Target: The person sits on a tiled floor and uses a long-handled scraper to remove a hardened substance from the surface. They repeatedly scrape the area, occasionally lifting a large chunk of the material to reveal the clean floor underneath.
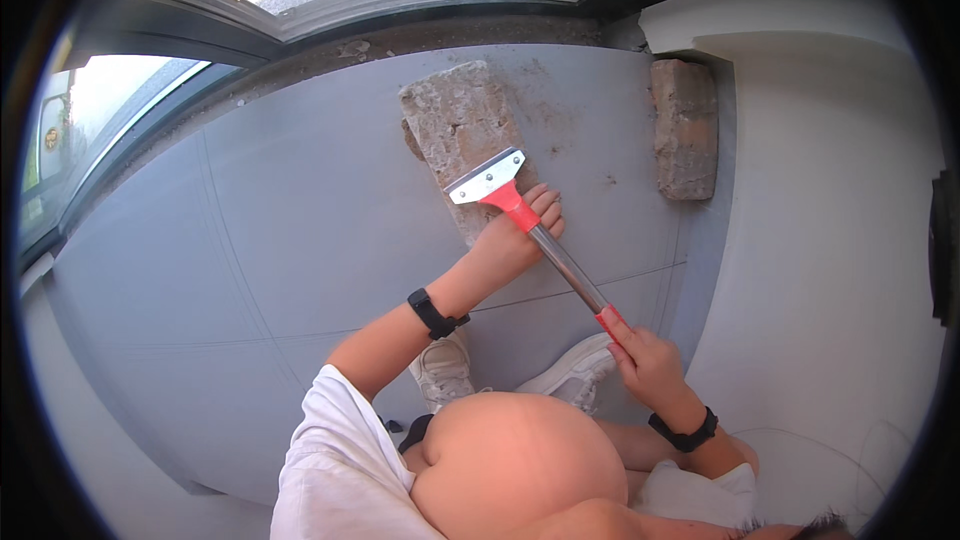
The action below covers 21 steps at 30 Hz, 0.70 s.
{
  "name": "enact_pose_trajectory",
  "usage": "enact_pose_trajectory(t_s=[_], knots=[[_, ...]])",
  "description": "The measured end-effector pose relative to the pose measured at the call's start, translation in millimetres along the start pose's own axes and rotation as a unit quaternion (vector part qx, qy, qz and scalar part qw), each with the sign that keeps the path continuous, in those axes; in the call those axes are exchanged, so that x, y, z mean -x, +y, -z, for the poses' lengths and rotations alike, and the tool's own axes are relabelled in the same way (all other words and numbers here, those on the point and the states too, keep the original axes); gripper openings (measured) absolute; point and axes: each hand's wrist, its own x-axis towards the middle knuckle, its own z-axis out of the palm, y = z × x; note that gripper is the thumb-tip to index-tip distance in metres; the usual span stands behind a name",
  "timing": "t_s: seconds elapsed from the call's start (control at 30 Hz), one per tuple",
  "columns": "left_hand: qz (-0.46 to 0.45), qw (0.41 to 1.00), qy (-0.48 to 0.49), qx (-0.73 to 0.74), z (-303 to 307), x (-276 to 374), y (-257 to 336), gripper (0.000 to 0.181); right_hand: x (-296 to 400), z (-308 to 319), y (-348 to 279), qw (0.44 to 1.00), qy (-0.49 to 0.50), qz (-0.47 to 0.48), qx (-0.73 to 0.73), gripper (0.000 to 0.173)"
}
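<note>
My right hand (649, 364) grips the red end of a long-handled scraper (566, 266) with a metal shaft. Its wide metal blade head (487, 177) lies over the near half of a worn, mortar-crusted brick (459, 116). My left hand (517, 229) holds the brick's near end, fingers bent over its right side. The scraper's red neck crosses above that hand, and the thumb is hidden. Under the brick's left edge, a brown lump (411, 139) shows partly.
A second brick (685, 129) lies by the white wall (817, 187) on the right. Brown crumbs (551, 94) are scattered on the grey tiled floor (315, 187) beside the first brick. A dark window or door frame (420, 0) borders the far side. My shoes (446, 371) are close below.
</note>
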Motion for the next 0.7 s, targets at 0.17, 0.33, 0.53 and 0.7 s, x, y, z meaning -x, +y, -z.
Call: enact_pose_trajectory(t_s=[0.17, 0.33, 0.53, 0.7], knots=[[-0.008, 1.000, -0.016, -0.011, 1.1, 3.8, 0.0, 0.033, -21.7, -4.3, 1.5, 0.999, 0.010, 0.020, -0.032, 0.062], [-0.016, 1.000, -0.003, -0.004, -0.7, -1.8, 0.3, 0.033, -30.8, -6.0, -4.2, 0.998, 0.025, 0.024, -0.061, 0.062], [-0.015, 1.000, -0.010, 0.005, 2.3, -0.4, -1.6, 0.031, -48.6, -16.6, -18.1, 0.997, 0.044, 0.028, -0.052, 0.063], [-0.009, 1.000, -0.019, 0.022, 2.2, -3.7, 0.8, 0.031, -90.8, -19.3, -36.6, 0.993, 0.067, 0.029, -0.092, 0.063]])
